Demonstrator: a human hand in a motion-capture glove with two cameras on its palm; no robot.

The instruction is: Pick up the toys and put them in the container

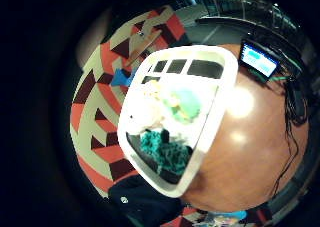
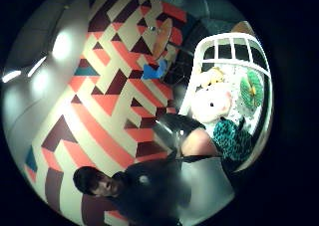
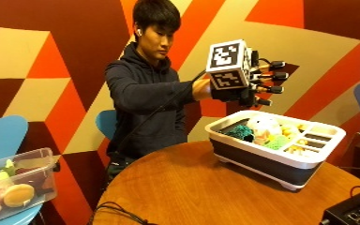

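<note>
In the outside view my gloved right hand hovers above the near end of the container, fingers stretched out and holding nothing. The container is a dark tub with a white rim on the round wooden table. Inside lie a teal plush toy, a white plush toy and a green and yellow toy. Both palm views look down into the container, showing the teal toy, the white plush and the green toy.
A clear plastic box with several toys sits on a blue chair at the left. A black device stands at the table's near right edge, and a cable lies at its front. A lit screen is beside the container.
</note>
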